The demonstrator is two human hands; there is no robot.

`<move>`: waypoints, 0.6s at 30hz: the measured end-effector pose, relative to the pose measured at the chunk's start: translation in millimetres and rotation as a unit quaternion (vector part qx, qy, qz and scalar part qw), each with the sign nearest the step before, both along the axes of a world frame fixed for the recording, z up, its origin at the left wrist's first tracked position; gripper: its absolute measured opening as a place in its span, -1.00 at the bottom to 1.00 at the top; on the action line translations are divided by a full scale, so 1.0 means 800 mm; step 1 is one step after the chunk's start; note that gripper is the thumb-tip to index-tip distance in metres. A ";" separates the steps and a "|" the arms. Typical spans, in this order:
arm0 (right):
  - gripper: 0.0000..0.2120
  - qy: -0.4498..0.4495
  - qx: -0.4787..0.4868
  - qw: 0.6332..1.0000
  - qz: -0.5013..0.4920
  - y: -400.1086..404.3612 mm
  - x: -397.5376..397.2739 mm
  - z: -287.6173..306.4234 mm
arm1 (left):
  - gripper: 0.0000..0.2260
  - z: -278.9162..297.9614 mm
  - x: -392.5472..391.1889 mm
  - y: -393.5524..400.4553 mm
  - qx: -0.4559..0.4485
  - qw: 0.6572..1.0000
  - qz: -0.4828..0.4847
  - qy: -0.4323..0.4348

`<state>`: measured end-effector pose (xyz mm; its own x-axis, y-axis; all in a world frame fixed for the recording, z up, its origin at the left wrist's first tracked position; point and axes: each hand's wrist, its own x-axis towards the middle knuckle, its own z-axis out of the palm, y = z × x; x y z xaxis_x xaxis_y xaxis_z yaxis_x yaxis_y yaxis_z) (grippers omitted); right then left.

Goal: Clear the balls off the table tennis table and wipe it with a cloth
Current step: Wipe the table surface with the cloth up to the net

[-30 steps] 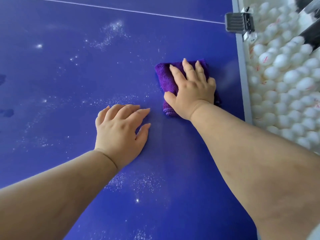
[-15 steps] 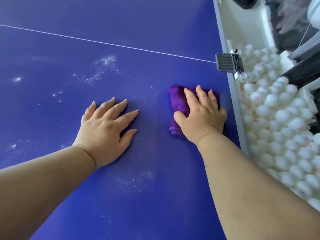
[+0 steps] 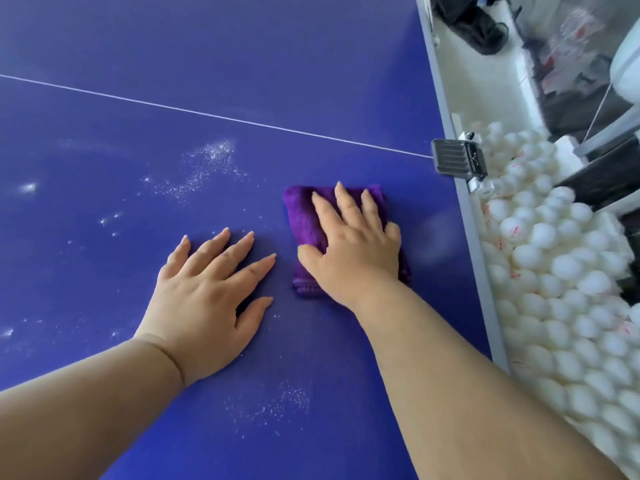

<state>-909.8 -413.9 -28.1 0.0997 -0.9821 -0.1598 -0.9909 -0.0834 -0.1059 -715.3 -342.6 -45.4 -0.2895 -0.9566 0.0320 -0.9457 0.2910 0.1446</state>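
On the blue counter (image 3: 104, 46), my right hand (image 3: 353, 251) presses flat, fingers straight, on a folded purple cloth (image 3: 304, 220) near the counter's right edge, while my left hand (image 3: 204, 303) rests palm-down and released just beside it. Beyond that edge lies a mass of white table tennis balls (image 3: 561, 271), next to a black net clamp (image 3: 457, 161). White dust specks (image 3: 207, 164) dot the counter left of the cloth.

Pale floor (image 3: 460, 81), dark bag (image 3: 474, 22) top right
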 end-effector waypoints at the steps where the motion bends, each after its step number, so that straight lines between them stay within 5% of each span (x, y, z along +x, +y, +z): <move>1: -0.30 0.004 -0.011 1.000 0.018 0.019 -0.017 -0.002 | -0.52 0.000 0.000 0.001 0.000 1.000 0.000 0.002; 6: -0.28 0.033 -0.027 0.996 -0.080 0.004 -0.119 -0.002 | -0.53 -0.004 0.001 0.000 -0.019 1.000 -0.004 0.014; 11: -0.36 0.040 -0.009 0.987 -0.157 -0.102 -0.110 -0.006 | -0.54 -0.005 0.001 -0.002 -0.016 1.000 -0.002 0.018; 18: -0.33 0.018 -0.002 1.000 -0.019 -0.083 -0.045 0.003 | -0.52 -0.001 0.001 -0.001 0.003 1.000 0.003 0.010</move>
<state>-945.4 -480.4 -26.0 0.0565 -0.9857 -0.1587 -0.9965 -0.0459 -0.0694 -714.4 -343.3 -45.9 -0.2827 -0.9587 0.0311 -0.9445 0.2839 0.1654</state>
